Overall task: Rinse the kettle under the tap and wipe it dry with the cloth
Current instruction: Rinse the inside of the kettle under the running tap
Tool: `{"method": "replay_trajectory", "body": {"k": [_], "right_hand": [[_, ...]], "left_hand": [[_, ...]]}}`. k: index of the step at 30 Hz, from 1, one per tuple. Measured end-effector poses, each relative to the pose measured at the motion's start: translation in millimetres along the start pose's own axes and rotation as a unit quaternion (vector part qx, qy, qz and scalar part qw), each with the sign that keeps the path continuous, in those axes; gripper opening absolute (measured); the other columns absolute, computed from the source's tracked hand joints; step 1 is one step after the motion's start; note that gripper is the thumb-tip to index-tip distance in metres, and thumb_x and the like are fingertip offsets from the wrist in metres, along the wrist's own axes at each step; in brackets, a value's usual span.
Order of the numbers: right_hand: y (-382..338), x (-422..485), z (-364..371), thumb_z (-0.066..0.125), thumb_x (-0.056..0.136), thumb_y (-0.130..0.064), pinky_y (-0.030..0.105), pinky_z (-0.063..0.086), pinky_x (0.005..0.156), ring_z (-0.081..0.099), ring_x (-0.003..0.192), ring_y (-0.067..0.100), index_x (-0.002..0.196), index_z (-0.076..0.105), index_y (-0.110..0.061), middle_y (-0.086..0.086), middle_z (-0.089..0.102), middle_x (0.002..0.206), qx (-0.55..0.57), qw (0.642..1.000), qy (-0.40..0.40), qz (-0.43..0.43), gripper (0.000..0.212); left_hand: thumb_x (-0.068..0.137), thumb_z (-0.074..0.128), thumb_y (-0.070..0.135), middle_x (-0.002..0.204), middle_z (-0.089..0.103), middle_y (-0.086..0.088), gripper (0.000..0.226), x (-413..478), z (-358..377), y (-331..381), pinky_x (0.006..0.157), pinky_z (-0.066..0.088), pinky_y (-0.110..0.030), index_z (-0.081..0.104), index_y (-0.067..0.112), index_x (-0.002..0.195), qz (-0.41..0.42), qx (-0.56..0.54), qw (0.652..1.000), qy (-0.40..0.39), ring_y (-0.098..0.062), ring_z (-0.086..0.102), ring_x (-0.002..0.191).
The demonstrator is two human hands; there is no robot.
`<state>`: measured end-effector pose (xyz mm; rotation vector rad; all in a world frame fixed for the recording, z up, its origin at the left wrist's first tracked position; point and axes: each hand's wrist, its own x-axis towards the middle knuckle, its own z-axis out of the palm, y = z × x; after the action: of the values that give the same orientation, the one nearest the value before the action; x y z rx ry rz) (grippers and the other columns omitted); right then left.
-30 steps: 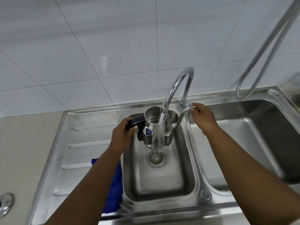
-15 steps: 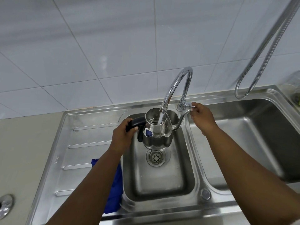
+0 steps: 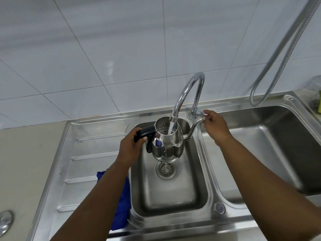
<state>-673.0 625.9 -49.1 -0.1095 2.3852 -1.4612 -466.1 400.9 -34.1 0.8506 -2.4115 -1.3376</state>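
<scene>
A steel sink unit (image 3: 97, 129) is set into a beige counter (image 3: 26, 153); a blue cloth (image 3: 121, 211) is draped on the drainboard, right at the basin's edge.

A steel double sink (image 3: 211, 192) sits in a beige surface (image 3: 22, 162). Left of the sink's basins lies its ribbed draining board (image 3: 90, 153). Behind the sink rises a white tiled wall (image 3: 104, 49). A metal hose (image 3: 284, 54) hangs above the sink's right basin.

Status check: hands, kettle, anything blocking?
Left hand shut on kettle handle; right hand on tap lever. Kettle under running tap, filling. Blue cloth on drainboard, unused. Nothing blocking.
</scene>
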Motion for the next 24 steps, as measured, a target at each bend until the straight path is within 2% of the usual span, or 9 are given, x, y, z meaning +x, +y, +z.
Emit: {"method": "replay_trajectory", "body": {"k": [7,9,13,16,18,20,22,24], "right_hand": [[-4,0,-1,0.053,0.098,-0.018,0.040,0.051,0.098,0.066,0.106,0.026,0.130,0.062,-0.020,0.006,0.069,0.115,-0.001,1.000,-0.001,-0.004,0.032],[-6,5,-1,0.054,0.097,-0.018,0.043,0.050,0.103,0.065,0.105,0.024,0.131,0.061,-0.019,0.007,0.070,0.119,0.007,1.000,0.002,-0.002,0.035],[-10,19,-5,0.054,0.096,-0.018,0.047,0.046,0.110,0.064,0.116,0.027,0.134,0.059,-0.019,0.006,0.069,0.121,0.012,1.000,0.000,-0.005,0.038],[-17,28,-9,0.051,0.098,-0.010,0.047,0.043,0.112,0.061,0.121,0.028,0.141,0.052,-0.013,0.006,0.066,0.119,0.007,1.000,-0.017,-0.010,0.043],[-21,32,-13,0.048,0.097,-0.004,0.051,0.043,0.110,0.059,0.118,0.039,0.137,0.051,-0.001,0.019,0.065,0.116,-0.021,0.999,-0.031,-0.015,0.041],[-25,34,-18,0.045,0.094,0.003,0.047,0.046,0.098,0.055,0.109,0.049,0.130,0.046,0.010,0.035,0.058,0.121,-0.034,0.998,-0.041,-0.019,0.036],[-27,28,-19,0.044,0.096,0.006,0.032,0.043,0.088,0.053,0.099,0.036,0.137,0.044,0.006,0.031,0.057,0.124,-0.033,0.998,-0.051,-0.030,0.041],[-23,19,-16,0.047,0.098,0.002,0.029,0.044,0.095,0.053,0.110,0.018,0.147,0.042,-0.009,0.012,0.055,0.130,-0.030,0.996,-0.071,-0.047,0.050]], "left_hand": [[0.087,0.064,0.011,0.087,0.058,0.022,0.028,1,0,1,0.068,0.036,-0.002,0.055,0.033,0.103,-0.002,-0.004,1.000,-0.001,0.004,0.055,0.082],[0.087,0.064,0.012,0.087,0.058,0.022,0.028,2,0,1,0.068,0.036,-0.001,0.054,0.034,0.103,0.000,0.000,1.000,-0.001,0.004,0.054,0.082],[0.087,0.064,0.013,0.091,0.061,0.014,0.027,5,-1,-4,0.071,0.035,-0.005,0.057,0.030,0.107,-0.006,0.003,1.000,0.002,0.003,0.055,0.083],[0.087,0.064,0.014,0.095,0.063,0.008,0.027,7,-1,-8,0.073,0.037,-0.008,0.059,0.024,0.112,-0.005,0.009,1.000,0.003,-0.005,0.056,0.085],[0.087,0.064,0.014,0.096,0.063,0.007,0.028,8,-2,-9,0.074,0.037,-0.009,0.059,0.024,0.113,-0.002,0.008,1.000,0.002,-0.008,0.056,0.087],[0.087,0.065,0.014,0.096,0.063,0.008,0.029,8,-2,-10,0.075,0.037,-0.009,0.059,0.024,0.114,0.003,0.006,1.000,0.004,-0.008,0.056,0.087],[0.087,0.065,0.014,0.096,0.063,0.008,0.030,8,-2,-10,0.076,0.038,-0.010,0.059,0.024,0.114,0.003,0.004,1.000,0.004,-0.009,0.057,0.088],[0.087,0.065,0.014,0.097,0.063,0.008,0.029,8,-2,-10,0.076,0.038,-0.011,0.059,0.025,0.114,0.002,0.001,1.000,0.003,-0.008,0.057,0.088]]}}
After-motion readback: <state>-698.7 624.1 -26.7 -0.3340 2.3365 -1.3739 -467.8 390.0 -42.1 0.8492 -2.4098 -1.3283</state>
